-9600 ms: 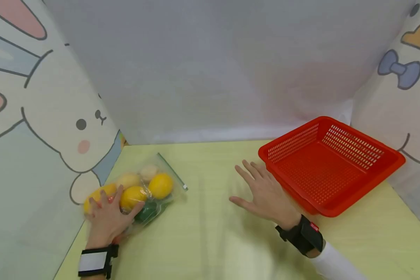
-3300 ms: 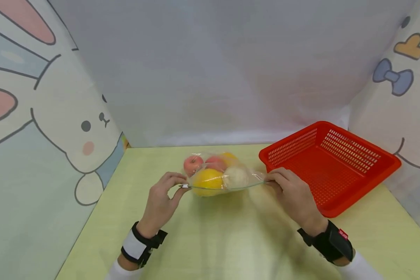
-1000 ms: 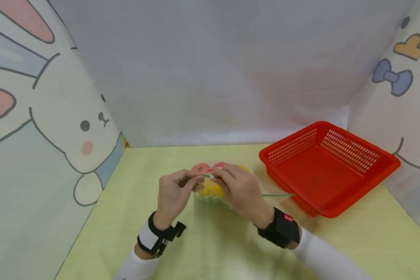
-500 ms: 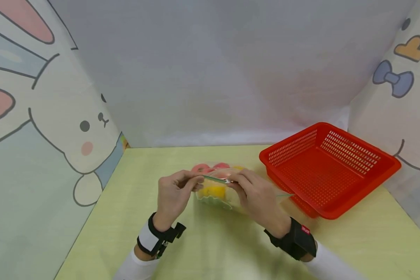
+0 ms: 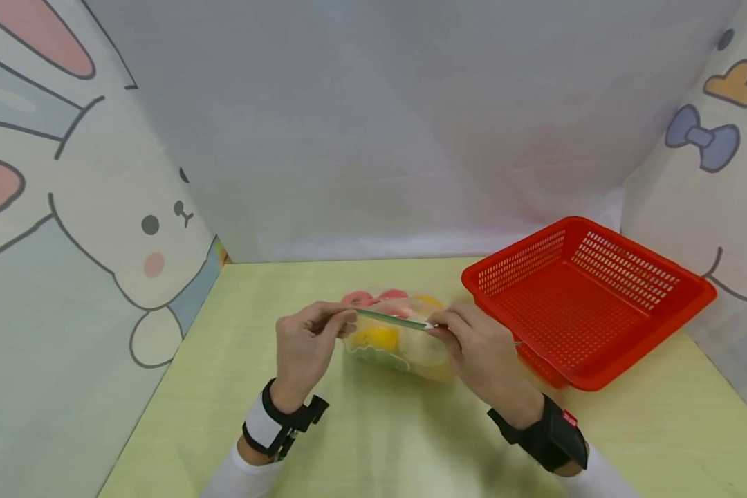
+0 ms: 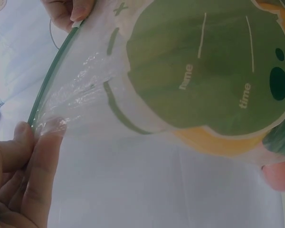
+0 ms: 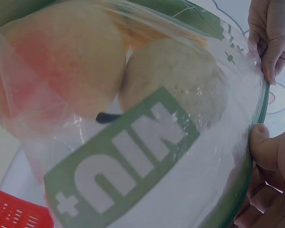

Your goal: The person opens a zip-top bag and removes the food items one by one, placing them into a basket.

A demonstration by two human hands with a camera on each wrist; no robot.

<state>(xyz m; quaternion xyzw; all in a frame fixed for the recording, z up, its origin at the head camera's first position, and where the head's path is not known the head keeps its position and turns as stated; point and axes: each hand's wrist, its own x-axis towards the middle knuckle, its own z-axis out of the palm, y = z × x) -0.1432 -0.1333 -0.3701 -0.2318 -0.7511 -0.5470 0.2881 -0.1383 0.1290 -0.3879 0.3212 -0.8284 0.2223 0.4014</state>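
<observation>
A clear zip bag (image 5: 426, 353) full of fruit stands at the middle of the table, its green zip strip (image 5: 389, 319) stretched between both hands. My left hand (image 5: 308, 346) pinches the strip's left end. With thumb and fingers my right hand (image 5: 482, 356) pinches the small white slider (image 5: 428, 326) farther along. Through the plastic show a yellow fruit (image 5: 376, 337), red fruits (image 5: 393, 294) and a round pale fruit (image 7: 173, 80). In the left wrist view a green printed label (image 6: 194, 61) covers much of the bag. The strip's right end is mostly hidden behind my right hand.
A red plastic basket (image 5: 588, 373) with slotted walls stands at the right, close beyond my right hand, with nothing in it. The pale yellow table (image 5: 274, 290) meets a white back wall (image 5: 373, 173). Rabbit-printed panels (image 5: 118, 270) flank both sides.
The bag was at the left under my left hand, and now stands in the middle. Over the last second my right hand has drawn the slider rightward along the strip; my left hand stays put.
</observation>
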